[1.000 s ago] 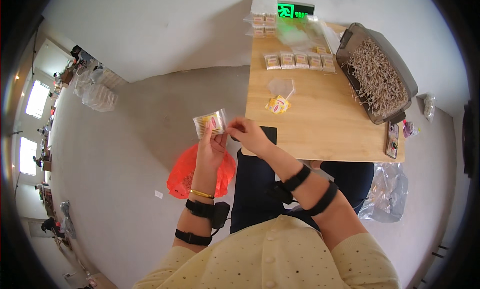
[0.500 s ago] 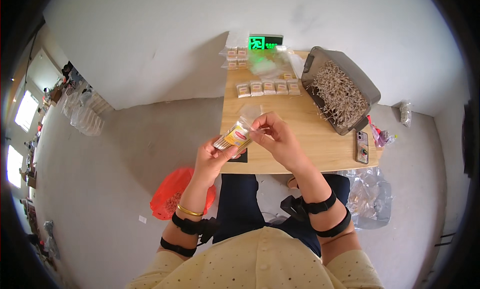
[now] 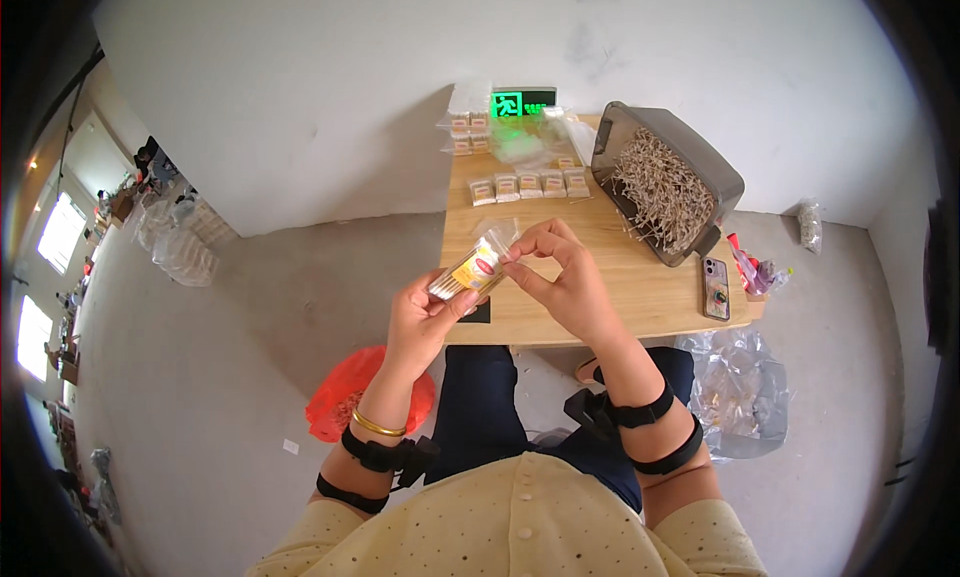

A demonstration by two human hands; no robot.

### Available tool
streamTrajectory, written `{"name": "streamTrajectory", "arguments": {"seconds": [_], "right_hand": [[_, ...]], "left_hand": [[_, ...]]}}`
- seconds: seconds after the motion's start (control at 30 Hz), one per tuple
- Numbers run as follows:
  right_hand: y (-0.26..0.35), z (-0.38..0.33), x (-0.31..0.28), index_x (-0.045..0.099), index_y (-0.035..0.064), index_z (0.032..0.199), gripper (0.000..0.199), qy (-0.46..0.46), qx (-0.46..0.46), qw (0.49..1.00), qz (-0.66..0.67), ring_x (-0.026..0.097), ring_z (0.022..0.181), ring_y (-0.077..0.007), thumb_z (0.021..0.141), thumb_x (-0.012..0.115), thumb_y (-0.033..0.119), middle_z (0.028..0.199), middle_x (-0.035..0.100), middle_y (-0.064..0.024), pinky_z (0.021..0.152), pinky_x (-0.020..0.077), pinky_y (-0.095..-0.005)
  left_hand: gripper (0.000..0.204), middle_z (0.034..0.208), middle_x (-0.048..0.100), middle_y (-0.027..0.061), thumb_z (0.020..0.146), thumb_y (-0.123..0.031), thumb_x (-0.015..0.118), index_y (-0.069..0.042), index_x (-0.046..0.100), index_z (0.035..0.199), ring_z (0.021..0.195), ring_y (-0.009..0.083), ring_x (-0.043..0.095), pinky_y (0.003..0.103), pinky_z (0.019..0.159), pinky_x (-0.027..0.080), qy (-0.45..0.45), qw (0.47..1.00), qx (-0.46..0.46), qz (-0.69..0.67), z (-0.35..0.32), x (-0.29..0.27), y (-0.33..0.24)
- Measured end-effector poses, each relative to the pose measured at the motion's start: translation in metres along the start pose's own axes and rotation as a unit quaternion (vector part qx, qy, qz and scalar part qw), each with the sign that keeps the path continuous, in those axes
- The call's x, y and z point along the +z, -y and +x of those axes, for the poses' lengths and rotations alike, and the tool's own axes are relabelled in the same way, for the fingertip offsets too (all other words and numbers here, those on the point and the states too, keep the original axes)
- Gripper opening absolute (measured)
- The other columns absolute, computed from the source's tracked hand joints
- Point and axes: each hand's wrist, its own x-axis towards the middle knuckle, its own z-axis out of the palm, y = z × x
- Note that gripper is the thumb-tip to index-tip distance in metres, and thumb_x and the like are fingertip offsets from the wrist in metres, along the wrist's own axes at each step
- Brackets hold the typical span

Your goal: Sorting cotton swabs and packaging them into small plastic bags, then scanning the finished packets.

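Hands meet above the near edge of the wooden worktop. Left hand is closed around the lower end of a small clear packet with a yellow and red label, holding it tilted, upper end toward the right hand. Right hand has its fingertips pinched on the packet's transparent top edge. Packet is held in the air, clear of the worktop, in front of the person's chest.

On the worktop, a dark grey bin full of pale thin sticks sits at the far right, tilted. A row of 4 small filled packets lies left of the bin. A phone lies near the right edge. A red bag lies on the floor below the left wrist.
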Motion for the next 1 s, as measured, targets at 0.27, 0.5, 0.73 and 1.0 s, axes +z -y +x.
{"name": "streamTrajectory", "arguments": {"seconds": [0.27, 0.5, 0.73, 1.0], "right_hand": [[0.008, -0.007, -0.002, 0.077, 0.0027, 0.100, 0.015, 0.017, -0.030, 0.999, -0.005, 0.063, 0.102, -0.0242, 0.086, 0.078, 0.004, 0.105, 0.061, -0.0093, 0.094, 0.0491, -0.0342], [0.006, -0.012, -0.003, 0.075, 0.0031, 0.102, 0.011, 0.022, -0.002, 0.999, 0.050, 0.061, 0.106, -0.0165, 0.091, 0.076, 0.004, 0.109, 0.063, -0.0047, 0.097, 0.0476, -0.0307], [-0.004, -0.014, -0.004, 0.068, 0.0023, 0.105, 0.008, 0.036, 0.125, 0.948, 0.289, 0.062, 0.099, -0.0082, 0.099, 0.070, 0.005, 0.102, 0.068, -0.0005, 0.091, 0.0497, -0.0255], [-0.003, -0.016, -0.016, 0.068, -0.0005, 0.103, 0.010, 0.041, 0.023, 0.998, 0.051, 0.066, 0.094, -0.0146, 0.094, 0.073, 0.003, 0.094, 0.070, -0.0051, 0.089, 0.0523, -0.0303]], "left_hand": [[0.032, 0.107, 0.075, 0.0103, 0.098, -0.015, 0.074, 0.006, 0.065, 0.120, 0.098, 0.0161, 0.074, 0.028, 0.088, 0.058, 0.010, 1.000, 0.009, 0.022, -0.005, 0.006, -0.013], [0.032, 0.107, 0.075, 0.0105, 0.097, -0.015, 0.076, 0.006, 0.066, 0.119, 0.097, 0.0161, 0.074, 0.028, 0.086, 0.058, 0.016, 1.000, 0.001, 0.022, -0.007, 0.006, -0.012], [0.036, 0.110, 0.074, 0.0096, 0.093, -0.017, 0.079, 0.003, 0.066, 0.121, 0.103, 0.0167, 0.072, 0.032, 0.096, 0.054, 0.026, 0.996, -0.058, -0.061, -0.007, 0.005, 0.002], [0.045, 0.120, 0.071, 0.0074, 0.091, -0.013, 0.080, 0.002, 0.064, 0.130, 0.112, 0.0155, 0.068, 0.032, 0.097, 0.054, 0.041, 0.995, 0.046, 0.078, 0.010, 0.017, -0.016]]}}
